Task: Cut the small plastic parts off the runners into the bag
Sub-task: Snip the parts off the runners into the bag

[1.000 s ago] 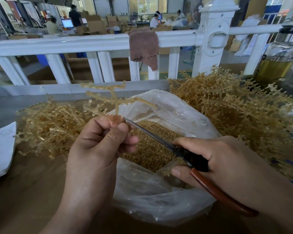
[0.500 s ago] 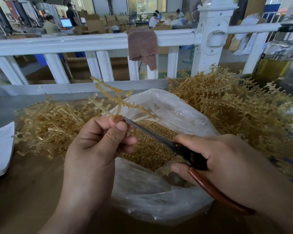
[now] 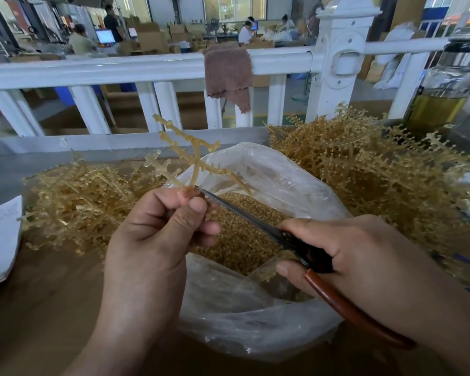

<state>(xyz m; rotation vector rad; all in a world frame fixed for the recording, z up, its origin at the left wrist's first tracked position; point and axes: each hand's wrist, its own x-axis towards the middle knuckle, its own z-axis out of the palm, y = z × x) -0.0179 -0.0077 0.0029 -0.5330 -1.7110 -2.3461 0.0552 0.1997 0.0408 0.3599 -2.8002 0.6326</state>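
Observation:
My left hand (image 3: 158, 240) pinches the stem of a branched amber plastic runner (image 3: 193, 158) and holds it upright over a clear plastic bag (image 3: 269, 175). Inside the bag lies a heap of small amber cut parts (image 3: 244, 237). My right hand (image 3: 358, 256) grips scissors (image 3: 296, 240) with a black pivot and a reddish-brown handle. Their blade tips reach the runner's base right beside my left fingertips.
A pile of runners (image 3: 79, 202) lies left of the bag and a taller pile (image 3: 377, 180) lies to its right. White paper (image 3: 0, 237) sits at the left edge. A white railing (image 3: 147, 69) with a brown cloth (image 3: 228, 74) runs behind; a glass bottle (image 3: 445, 85) stands far right.
The runner in my left hand has turned, its top branches swinging from lying flat to pointing up and left. The scissors stay at its base; both hands barely shifted.

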